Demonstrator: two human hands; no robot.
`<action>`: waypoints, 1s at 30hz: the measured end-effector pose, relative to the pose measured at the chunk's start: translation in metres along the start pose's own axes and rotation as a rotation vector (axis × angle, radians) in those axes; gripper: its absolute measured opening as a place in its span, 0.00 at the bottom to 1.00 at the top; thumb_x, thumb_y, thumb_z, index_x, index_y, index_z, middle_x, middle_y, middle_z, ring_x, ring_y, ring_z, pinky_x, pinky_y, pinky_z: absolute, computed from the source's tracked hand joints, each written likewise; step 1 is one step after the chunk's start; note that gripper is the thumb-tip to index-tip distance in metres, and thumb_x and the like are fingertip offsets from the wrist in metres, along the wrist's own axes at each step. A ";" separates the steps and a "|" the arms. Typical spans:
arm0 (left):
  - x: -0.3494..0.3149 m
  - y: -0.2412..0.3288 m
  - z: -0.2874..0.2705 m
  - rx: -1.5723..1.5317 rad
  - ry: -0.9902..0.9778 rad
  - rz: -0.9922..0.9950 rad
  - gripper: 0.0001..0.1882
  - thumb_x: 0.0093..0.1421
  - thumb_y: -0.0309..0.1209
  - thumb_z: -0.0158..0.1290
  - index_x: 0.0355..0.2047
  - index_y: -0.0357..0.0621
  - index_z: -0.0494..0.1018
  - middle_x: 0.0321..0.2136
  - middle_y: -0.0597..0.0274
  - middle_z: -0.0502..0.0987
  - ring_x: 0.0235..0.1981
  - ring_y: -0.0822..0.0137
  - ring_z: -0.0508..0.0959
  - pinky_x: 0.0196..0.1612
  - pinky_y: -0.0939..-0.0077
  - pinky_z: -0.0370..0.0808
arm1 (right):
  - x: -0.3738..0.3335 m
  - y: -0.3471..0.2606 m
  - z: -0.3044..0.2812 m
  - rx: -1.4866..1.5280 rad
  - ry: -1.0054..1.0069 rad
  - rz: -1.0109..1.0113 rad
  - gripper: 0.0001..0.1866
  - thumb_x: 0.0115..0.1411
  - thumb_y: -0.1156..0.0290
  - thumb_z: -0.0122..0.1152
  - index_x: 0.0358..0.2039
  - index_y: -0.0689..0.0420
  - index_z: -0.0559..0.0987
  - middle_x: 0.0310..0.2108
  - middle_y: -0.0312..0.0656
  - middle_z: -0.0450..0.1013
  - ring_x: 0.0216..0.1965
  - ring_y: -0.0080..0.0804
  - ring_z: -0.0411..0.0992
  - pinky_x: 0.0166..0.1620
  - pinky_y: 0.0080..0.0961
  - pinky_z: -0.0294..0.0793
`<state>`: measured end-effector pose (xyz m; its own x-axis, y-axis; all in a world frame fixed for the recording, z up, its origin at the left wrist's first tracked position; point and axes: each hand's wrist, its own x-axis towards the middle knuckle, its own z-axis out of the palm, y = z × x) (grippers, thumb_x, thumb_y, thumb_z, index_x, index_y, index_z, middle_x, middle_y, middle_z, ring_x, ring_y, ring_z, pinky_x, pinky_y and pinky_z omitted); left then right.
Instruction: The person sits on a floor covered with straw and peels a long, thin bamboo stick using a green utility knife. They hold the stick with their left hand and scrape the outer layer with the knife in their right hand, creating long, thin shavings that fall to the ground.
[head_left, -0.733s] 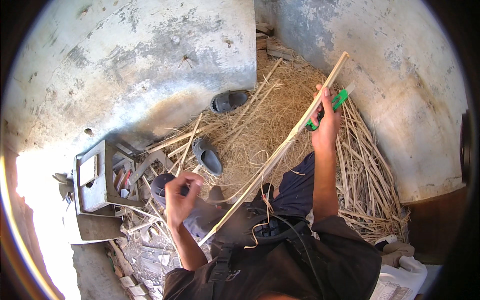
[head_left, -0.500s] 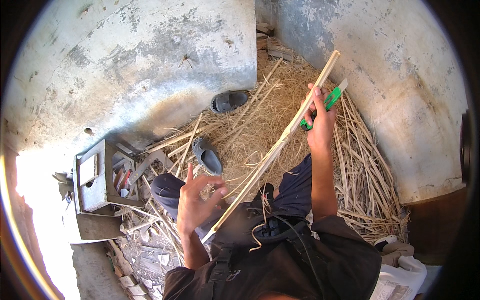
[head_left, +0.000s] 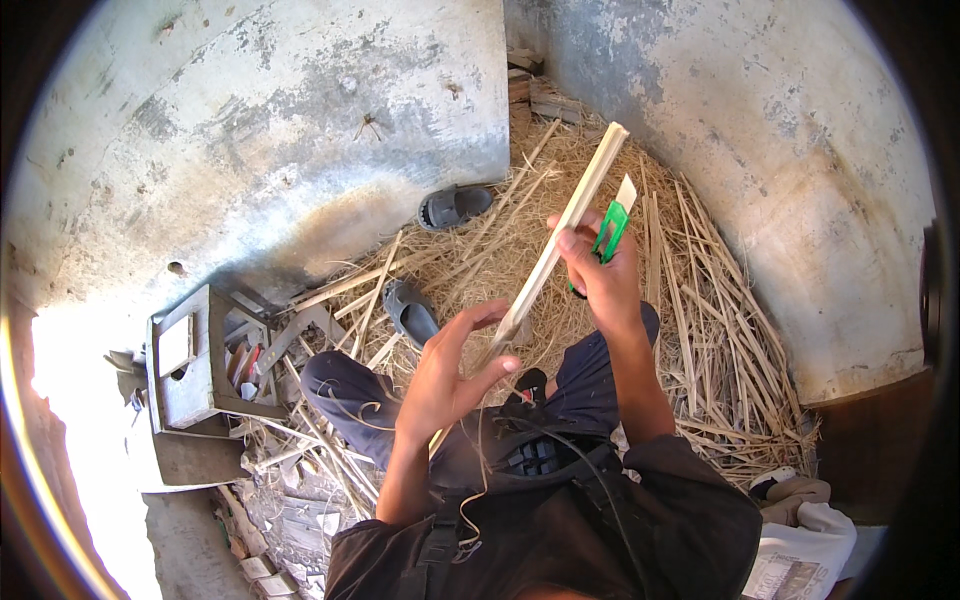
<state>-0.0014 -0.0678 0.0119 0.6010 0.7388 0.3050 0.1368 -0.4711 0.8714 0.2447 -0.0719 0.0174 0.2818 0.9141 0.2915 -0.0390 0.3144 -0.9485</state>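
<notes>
The left hand (head_left: 440,378), fingers parted, has neared the right hand (head_left: 606,278), which grips pale strip (head_left: 548,268) and green knife (head_left: 614,230), putting both hands at the strip.

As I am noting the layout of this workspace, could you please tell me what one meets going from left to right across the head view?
Wooden box → left hand → right hand holding a green cutter → heap of split strips along the right wall → brown panel.
</notes>
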 end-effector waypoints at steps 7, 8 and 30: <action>0.005 -0.006 0.005 -0.500 -0.174 -0.255 0.16 0.77 0.29 0.52 0.58 0.29 0.75 0.38 0.59 0.83 0.36 0.71 0.85 0.41 0.74 0.83 | -0.015 -0.007 0.005 0.145 -0.046 0.046 0.16 0.67 0.70 0.72 0.50 0.65 0.82 0.40 0.44 0.84 0.43 0.27 0.83 0.47 0.24 0.83; 0.004 -0.007 0.007 -0.495 -0.174 -0.261 0.16 0.77 0.29 0.51 0.58 0.30 0.75 0.36 0.60 0.83 0.34 0.71 0.85 0.40 0.75 0.83 | -0.017 -0.007 0.005 0.159 -0.040 0.023 0.16 0.67 0.70 0.72 0.50 0.65 0.82 0.40 0.44 0.84 0.43 0.26 0.83 0.47 0.24 0.83; -0.010 0.007 -0.007 -0.108 -0.091 -0.244 0.16 0.78 0.34 0.49 0.55 0.33 0.73 0.22 0.53 0.71 0.24 0.61 0.70 0.31 0.61 0.68 | -0.043 0.006 0.011 -0.490 -0.225 -0.502 0.24 0.70 0.48 0.64 0.52 0.55 0.83 0.34 0.40 0.81 0.30 0.35 0.81 0.32 0.30 0.78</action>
<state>-0.0120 -0.0746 0.0177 0.6296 0.7753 0.0498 0.2045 -0.2272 0.9521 0.2218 -0.1066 0.0004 -0.0528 0.7373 0.6734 0.4907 0.6065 -0.6256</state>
